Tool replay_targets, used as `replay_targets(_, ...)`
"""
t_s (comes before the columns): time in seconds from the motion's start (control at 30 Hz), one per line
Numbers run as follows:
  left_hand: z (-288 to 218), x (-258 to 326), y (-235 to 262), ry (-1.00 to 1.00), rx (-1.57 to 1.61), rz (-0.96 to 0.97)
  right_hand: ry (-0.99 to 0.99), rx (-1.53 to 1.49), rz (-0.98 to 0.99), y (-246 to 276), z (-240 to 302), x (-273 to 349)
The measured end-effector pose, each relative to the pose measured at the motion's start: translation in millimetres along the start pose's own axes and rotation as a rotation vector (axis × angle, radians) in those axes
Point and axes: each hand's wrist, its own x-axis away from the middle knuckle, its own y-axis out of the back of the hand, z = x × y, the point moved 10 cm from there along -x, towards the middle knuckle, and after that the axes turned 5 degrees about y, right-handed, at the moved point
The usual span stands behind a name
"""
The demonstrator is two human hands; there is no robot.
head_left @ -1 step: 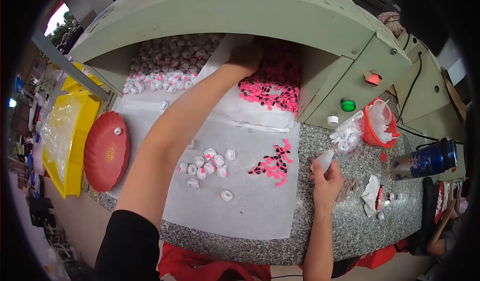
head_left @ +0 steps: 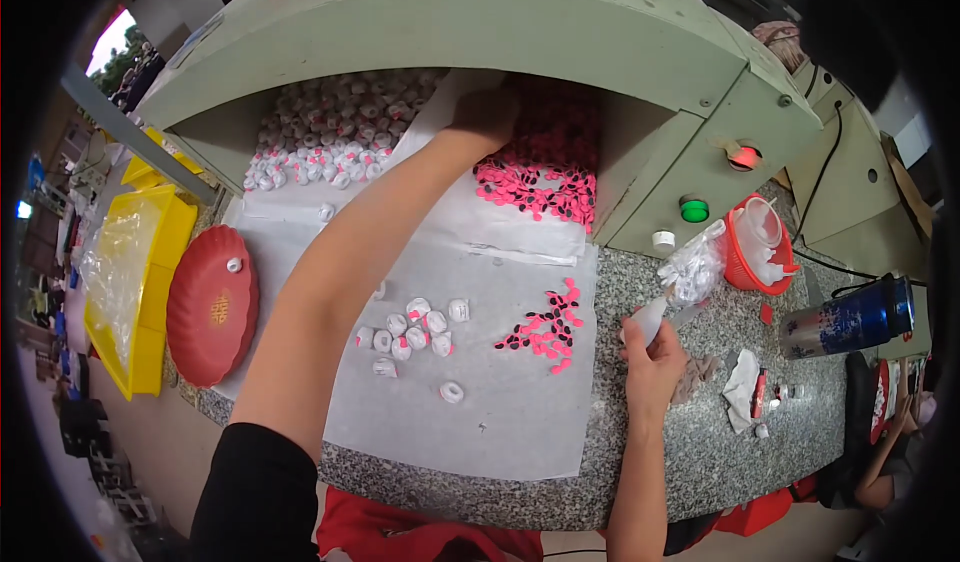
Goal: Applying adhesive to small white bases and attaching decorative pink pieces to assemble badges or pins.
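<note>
My left hand (head_left: 488, 112) reaches deep into the opening of the pale green metal box, in shadow, between a heap of small white roll-like pieces (head_left: 330, 112) and a heap of pink and black bits (head_left: 540, 190). Its fingers are hidden. My right hand (head_left: 655, 362), at the right of the sheet, grips a small translucent white squeeze bottle (head_left: 651, 318). White paper (head_left: 470, 432) covers the worktop in front of the opening. On it lie a cluster of white roll-like pieces (head_left: 415, 340), some with pink spots, and a scatter of pink and black bits (head_left: 545, 332).
A red scalloped tray (head_left: 205, 342) and a yellow bin (head_left: 150, 352) stand at the left. To the right are a plastic bag (head_left: 695, 270), a red basket (head_left: 738, 262), a blue tumbler (head_left: 845, 320) and a crumpled tissue (head_left: 741, 392). Another person's arm (head_left: 885, 452) shows far right.
</note>
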Motion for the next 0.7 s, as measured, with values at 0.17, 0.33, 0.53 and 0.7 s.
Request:
replay_targets(0.17, 7, 24, 16, 0.077, -0.02, -0.155, 0.035, 0.032, 0.009, 1, 1, -1)
replay_targets(0.33, -6, 72, 64, 0.052, 1.008, -0.08, 0.134, 0.138, 0.0, -3, 21, 8)
replay_targets(0.53, -41, 167, 116, -0.041, 1.594, 0.018, 0.476, 0.332, 0.183, -54, 81, 20)
replay_targets(0.7, -40, 230, 151, -0.061, 1.61, -0.048, 0.293, 0.534, 0.403, -88, 71, 51)
